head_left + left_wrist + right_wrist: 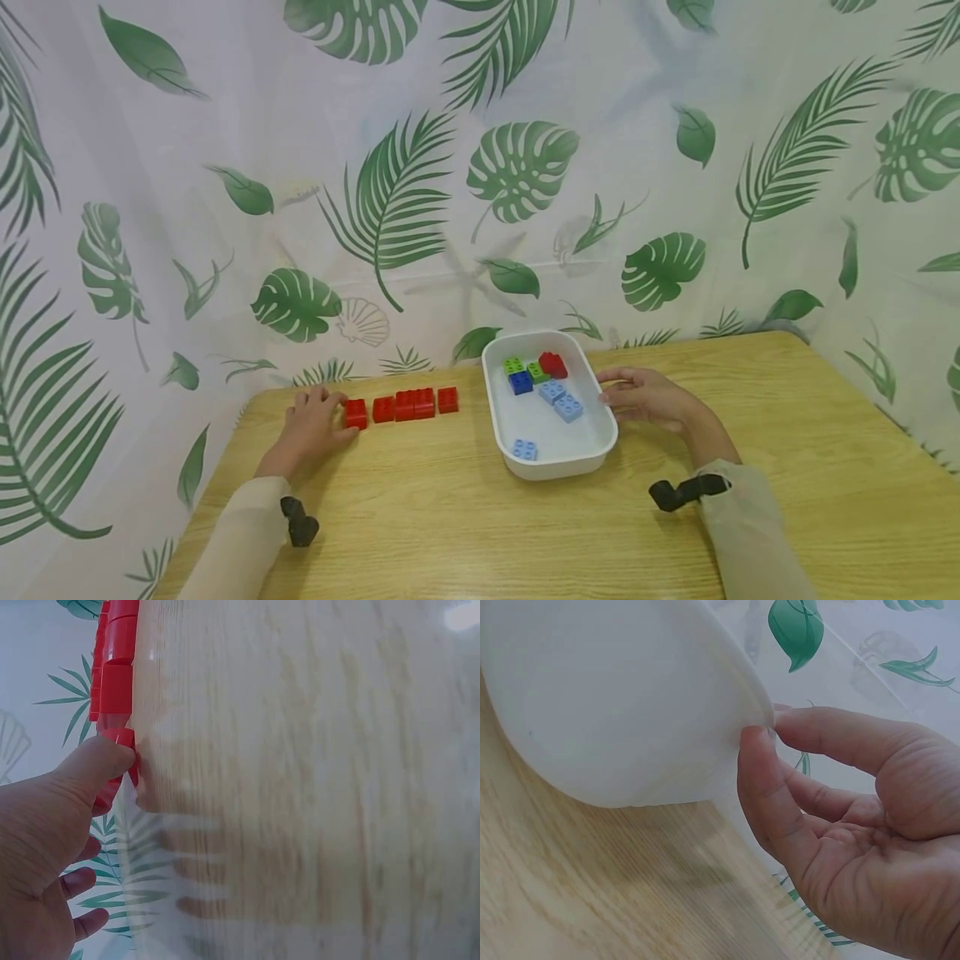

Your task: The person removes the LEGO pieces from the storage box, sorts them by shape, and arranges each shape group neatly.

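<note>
Tray (546, 435) lengthwise front to back, red brick row (405, 406) crosswise

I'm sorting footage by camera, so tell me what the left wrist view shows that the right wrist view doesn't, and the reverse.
Only the left wrist view shows the left hand, its thumb on the end red brick, with more red bricks lined up beyond it.
Only the right wrist view shows the right hand, pinching the rim of the white tray.
Both share the wooden tabletop and the leaf-patterned cloth.
</note>
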Demonstrator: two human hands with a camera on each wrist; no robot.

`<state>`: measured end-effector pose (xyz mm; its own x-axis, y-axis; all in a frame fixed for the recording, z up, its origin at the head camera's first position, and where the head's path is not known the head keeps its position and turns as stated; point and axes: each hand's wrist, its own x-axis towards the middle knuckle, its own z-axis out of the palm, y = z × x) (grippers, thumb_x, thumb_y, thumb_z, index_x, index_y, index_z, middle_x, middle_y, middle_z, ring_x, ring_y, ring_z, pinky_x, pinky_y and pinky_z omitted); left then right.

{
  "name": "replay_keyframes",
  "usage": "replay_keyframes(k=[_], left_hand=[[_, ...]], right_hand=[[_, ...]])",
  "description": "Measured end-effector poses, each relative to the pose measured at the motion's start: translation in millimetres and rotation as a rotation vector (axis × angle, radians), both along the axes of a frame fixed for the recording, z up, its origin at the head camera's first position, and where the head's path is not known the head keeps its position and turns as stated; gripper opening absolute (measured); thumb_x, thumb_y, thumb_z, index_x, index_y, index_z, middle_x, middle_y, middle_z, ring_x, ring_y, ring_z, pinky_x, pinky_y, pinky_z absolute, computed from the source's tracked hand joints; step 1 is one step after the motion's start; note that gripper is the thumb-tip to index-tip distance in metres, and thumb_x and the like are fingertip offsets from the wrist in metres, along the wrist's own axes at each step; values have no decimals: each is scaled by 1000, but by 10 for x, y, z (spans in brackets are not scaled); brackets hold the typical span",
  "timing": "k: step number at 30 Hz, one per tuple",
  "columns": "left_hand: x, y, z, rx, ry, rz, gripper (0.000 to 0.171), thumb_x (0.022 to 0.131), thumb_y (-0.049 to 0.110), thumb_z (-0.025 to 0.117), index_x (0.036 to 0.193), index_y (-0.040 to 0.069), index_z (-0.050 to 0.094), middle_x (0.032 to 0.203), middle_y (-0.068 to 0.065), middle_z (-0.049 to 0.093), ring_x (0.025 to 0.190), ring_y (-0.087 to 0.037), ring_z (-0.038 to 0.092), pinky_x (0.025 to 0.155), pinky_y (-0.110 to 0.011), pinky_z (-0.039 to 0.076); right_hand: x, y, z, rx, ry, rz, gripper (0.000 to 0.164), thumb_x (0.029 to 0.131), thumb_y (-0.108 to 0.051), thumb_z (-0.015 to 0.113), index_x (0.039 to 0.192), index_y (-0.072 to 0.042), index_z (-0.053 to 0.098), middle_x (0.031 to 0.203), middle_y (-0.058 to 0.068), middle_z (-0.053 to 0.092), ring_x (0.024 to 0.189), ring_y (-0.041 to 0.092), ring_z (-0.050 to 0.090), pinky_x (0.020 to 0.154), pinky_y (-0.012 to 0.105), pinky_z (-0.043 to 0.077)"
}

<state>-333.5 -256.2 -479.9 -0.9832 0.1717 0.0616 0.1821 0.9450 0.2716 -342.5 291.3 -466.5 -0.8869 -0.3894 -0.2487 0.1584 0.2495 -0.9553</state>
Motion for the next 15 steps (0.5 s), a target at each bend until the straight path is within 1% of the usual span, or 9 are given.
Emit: replay_keyframes(k=[6,10,15], left_hand=[[-53,19,-34,0,-8,-15,54,89,34,75,133,6,59,119,-19,47,110,-41,39,91,-61,36],[-60,49,-23,2,-30,-16,53,90,32,74,133,6,59,119,-20,46,112,-41,39,92,-62,35],[-44,90,11,3,-55,-4,52,90,31,73,133,5,59,118,-19,45,111,-41,39,91,-60,35]], right_hand=[[10,1,-2,4,-1,-9,63,97,-19,69,149,5,41,123,10,69,107,19,69,94,38,58],[15,-5,2,8,1,-10,64,97,-20,69,149,5,40,124,11,69,107,19,68,94,38,58],[22,-4,-2,7,5,-11,63,97,-19,69,149,4,42,124,10,69,107,19,68,94,37,58]])
